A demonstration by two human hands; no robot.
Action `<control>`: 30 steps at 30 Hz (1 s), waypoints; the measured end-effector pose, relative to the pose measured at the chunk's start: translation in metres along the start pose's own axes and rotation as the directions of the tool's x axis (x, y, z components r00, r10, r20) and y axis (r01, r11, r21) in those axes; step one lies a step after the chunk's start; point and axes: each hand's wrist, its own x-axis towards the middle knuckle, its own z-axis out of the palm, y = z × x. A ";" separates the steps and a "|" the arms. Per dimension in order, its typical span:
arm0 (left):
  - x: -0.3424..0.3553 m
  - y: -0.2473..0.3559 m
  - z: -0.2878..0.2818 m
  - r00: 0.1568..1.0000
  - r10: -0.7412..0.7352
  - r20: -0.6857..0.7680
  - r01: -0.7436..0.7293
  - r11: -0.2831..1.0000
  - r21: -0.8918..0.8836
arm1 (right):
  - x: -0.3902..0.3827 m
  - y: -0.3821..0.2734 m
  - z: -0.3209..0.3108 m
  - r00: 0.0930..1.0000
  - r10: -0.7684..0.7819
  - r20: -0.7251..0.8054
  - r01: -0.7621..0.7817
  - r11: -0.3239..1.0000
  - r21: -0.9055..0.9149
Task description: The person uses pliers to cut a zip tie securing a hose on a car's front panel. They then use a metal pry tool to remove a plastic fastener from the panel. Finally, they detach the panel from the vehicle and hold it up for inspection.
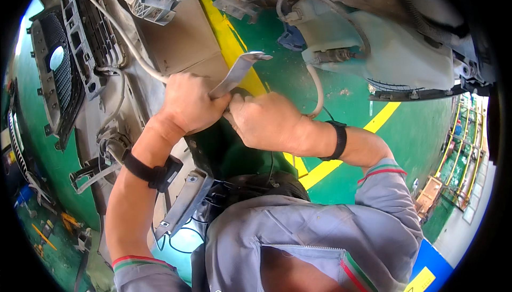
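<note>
My left hand (191,102) is closed in a fist around a flat silver metal strip (234,76), whose bent tip sticks up to the right. A pale grey hose (125,38) runs down from the upper left to the back of this fist; whether the fingers grip it too is hidden. Close against the left fingers, my right hand (269,121) is closed, its thumb and fingers pressed together; what they hold is hidden. Behind the right wrist, a second pale hose (318,92) curves up toward a whitish plastic tank (394,52).
Dirty vehicle underparts hang across the top. A black grille (56,68) and a removed bumper cover lie at left. Below my left wrist is a metal bracket (184,202). Cardboard (184,38) lies on the green floor with yellow lines. A yellow rack (458,148) stands far right.
</note>
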 end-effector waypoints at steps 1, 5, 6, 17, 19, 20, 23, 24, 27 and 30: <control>-0.003 0.000 -0.004 1.000 0.001 -0.021 -0.001 1.000 -0.001 | 0.001 -0.002 -0.001 1.000 0.011 -0.002 -0.011 1.000 0.024; -0.014 0.001 -0.013 0.984 0.076 -0.160 -0.082 0.996 -0.035 | 0.008 0.006 0.015 0.993 -0.016 -0.113 0.074 0.845 0.530; -0.013 0.003 -0.017 0.976 0.075 -0.202 -0.085 0.995 -0.043 | 0.008 0.004 0.018 0.992 0.002 -0.123 0.078 0.767 0.637; 0.019 0.043 -0.043 0.944 0.147 -0.297 -0.135 0.989 0.058 | 0.007 0.042 -0.007 0.869 -0.407 0.281 -0.442 -0.385 0.810; 0.019 0.050 -0.054 0.941 0.181 -0.284 -0.171 0.983 0.062 | 0.014 0.044 -0.018 0.807 -0.483 0.339 -0.534 -0.352 0.769; 0.019 0.053 -0.057 0.941 0.193 -0.279 -0.182 0.981 0.065 | 0.016 0.040 -0.024 0.768 -0.524 0.368 -0.581 -0.330 0.744; 0.016 0.057 -0.065 0.934 0.185 -0.304 -0.171 0.983 0.072 | 0.022 0.020 -0.044 0.740 -0.530 0.414 -0.592 -0.222 0.774; 0.014 0.057 -0.067 0.943 0.194 -0.271 -0.181 0.981 0.070 | 0.024 0.018 -0.045 0.720 -0.550 0.423 -0.605 -0.200 0.770; 0.015 0.055 -0.073 0.963 0.199 -0.183 -0.187 0.979 0.083 | 0.029 0.029 -0.038 0.667 -0.601 0.441 -0.655 -0.191 0.731; 0.012 0.052 -0.074 0.986 0.117 -0.120 -0.098 0.984 0.149 | 0.014 0.013 -0.048 0.773 -0.338 0.537 -0.607 -0.147 0.781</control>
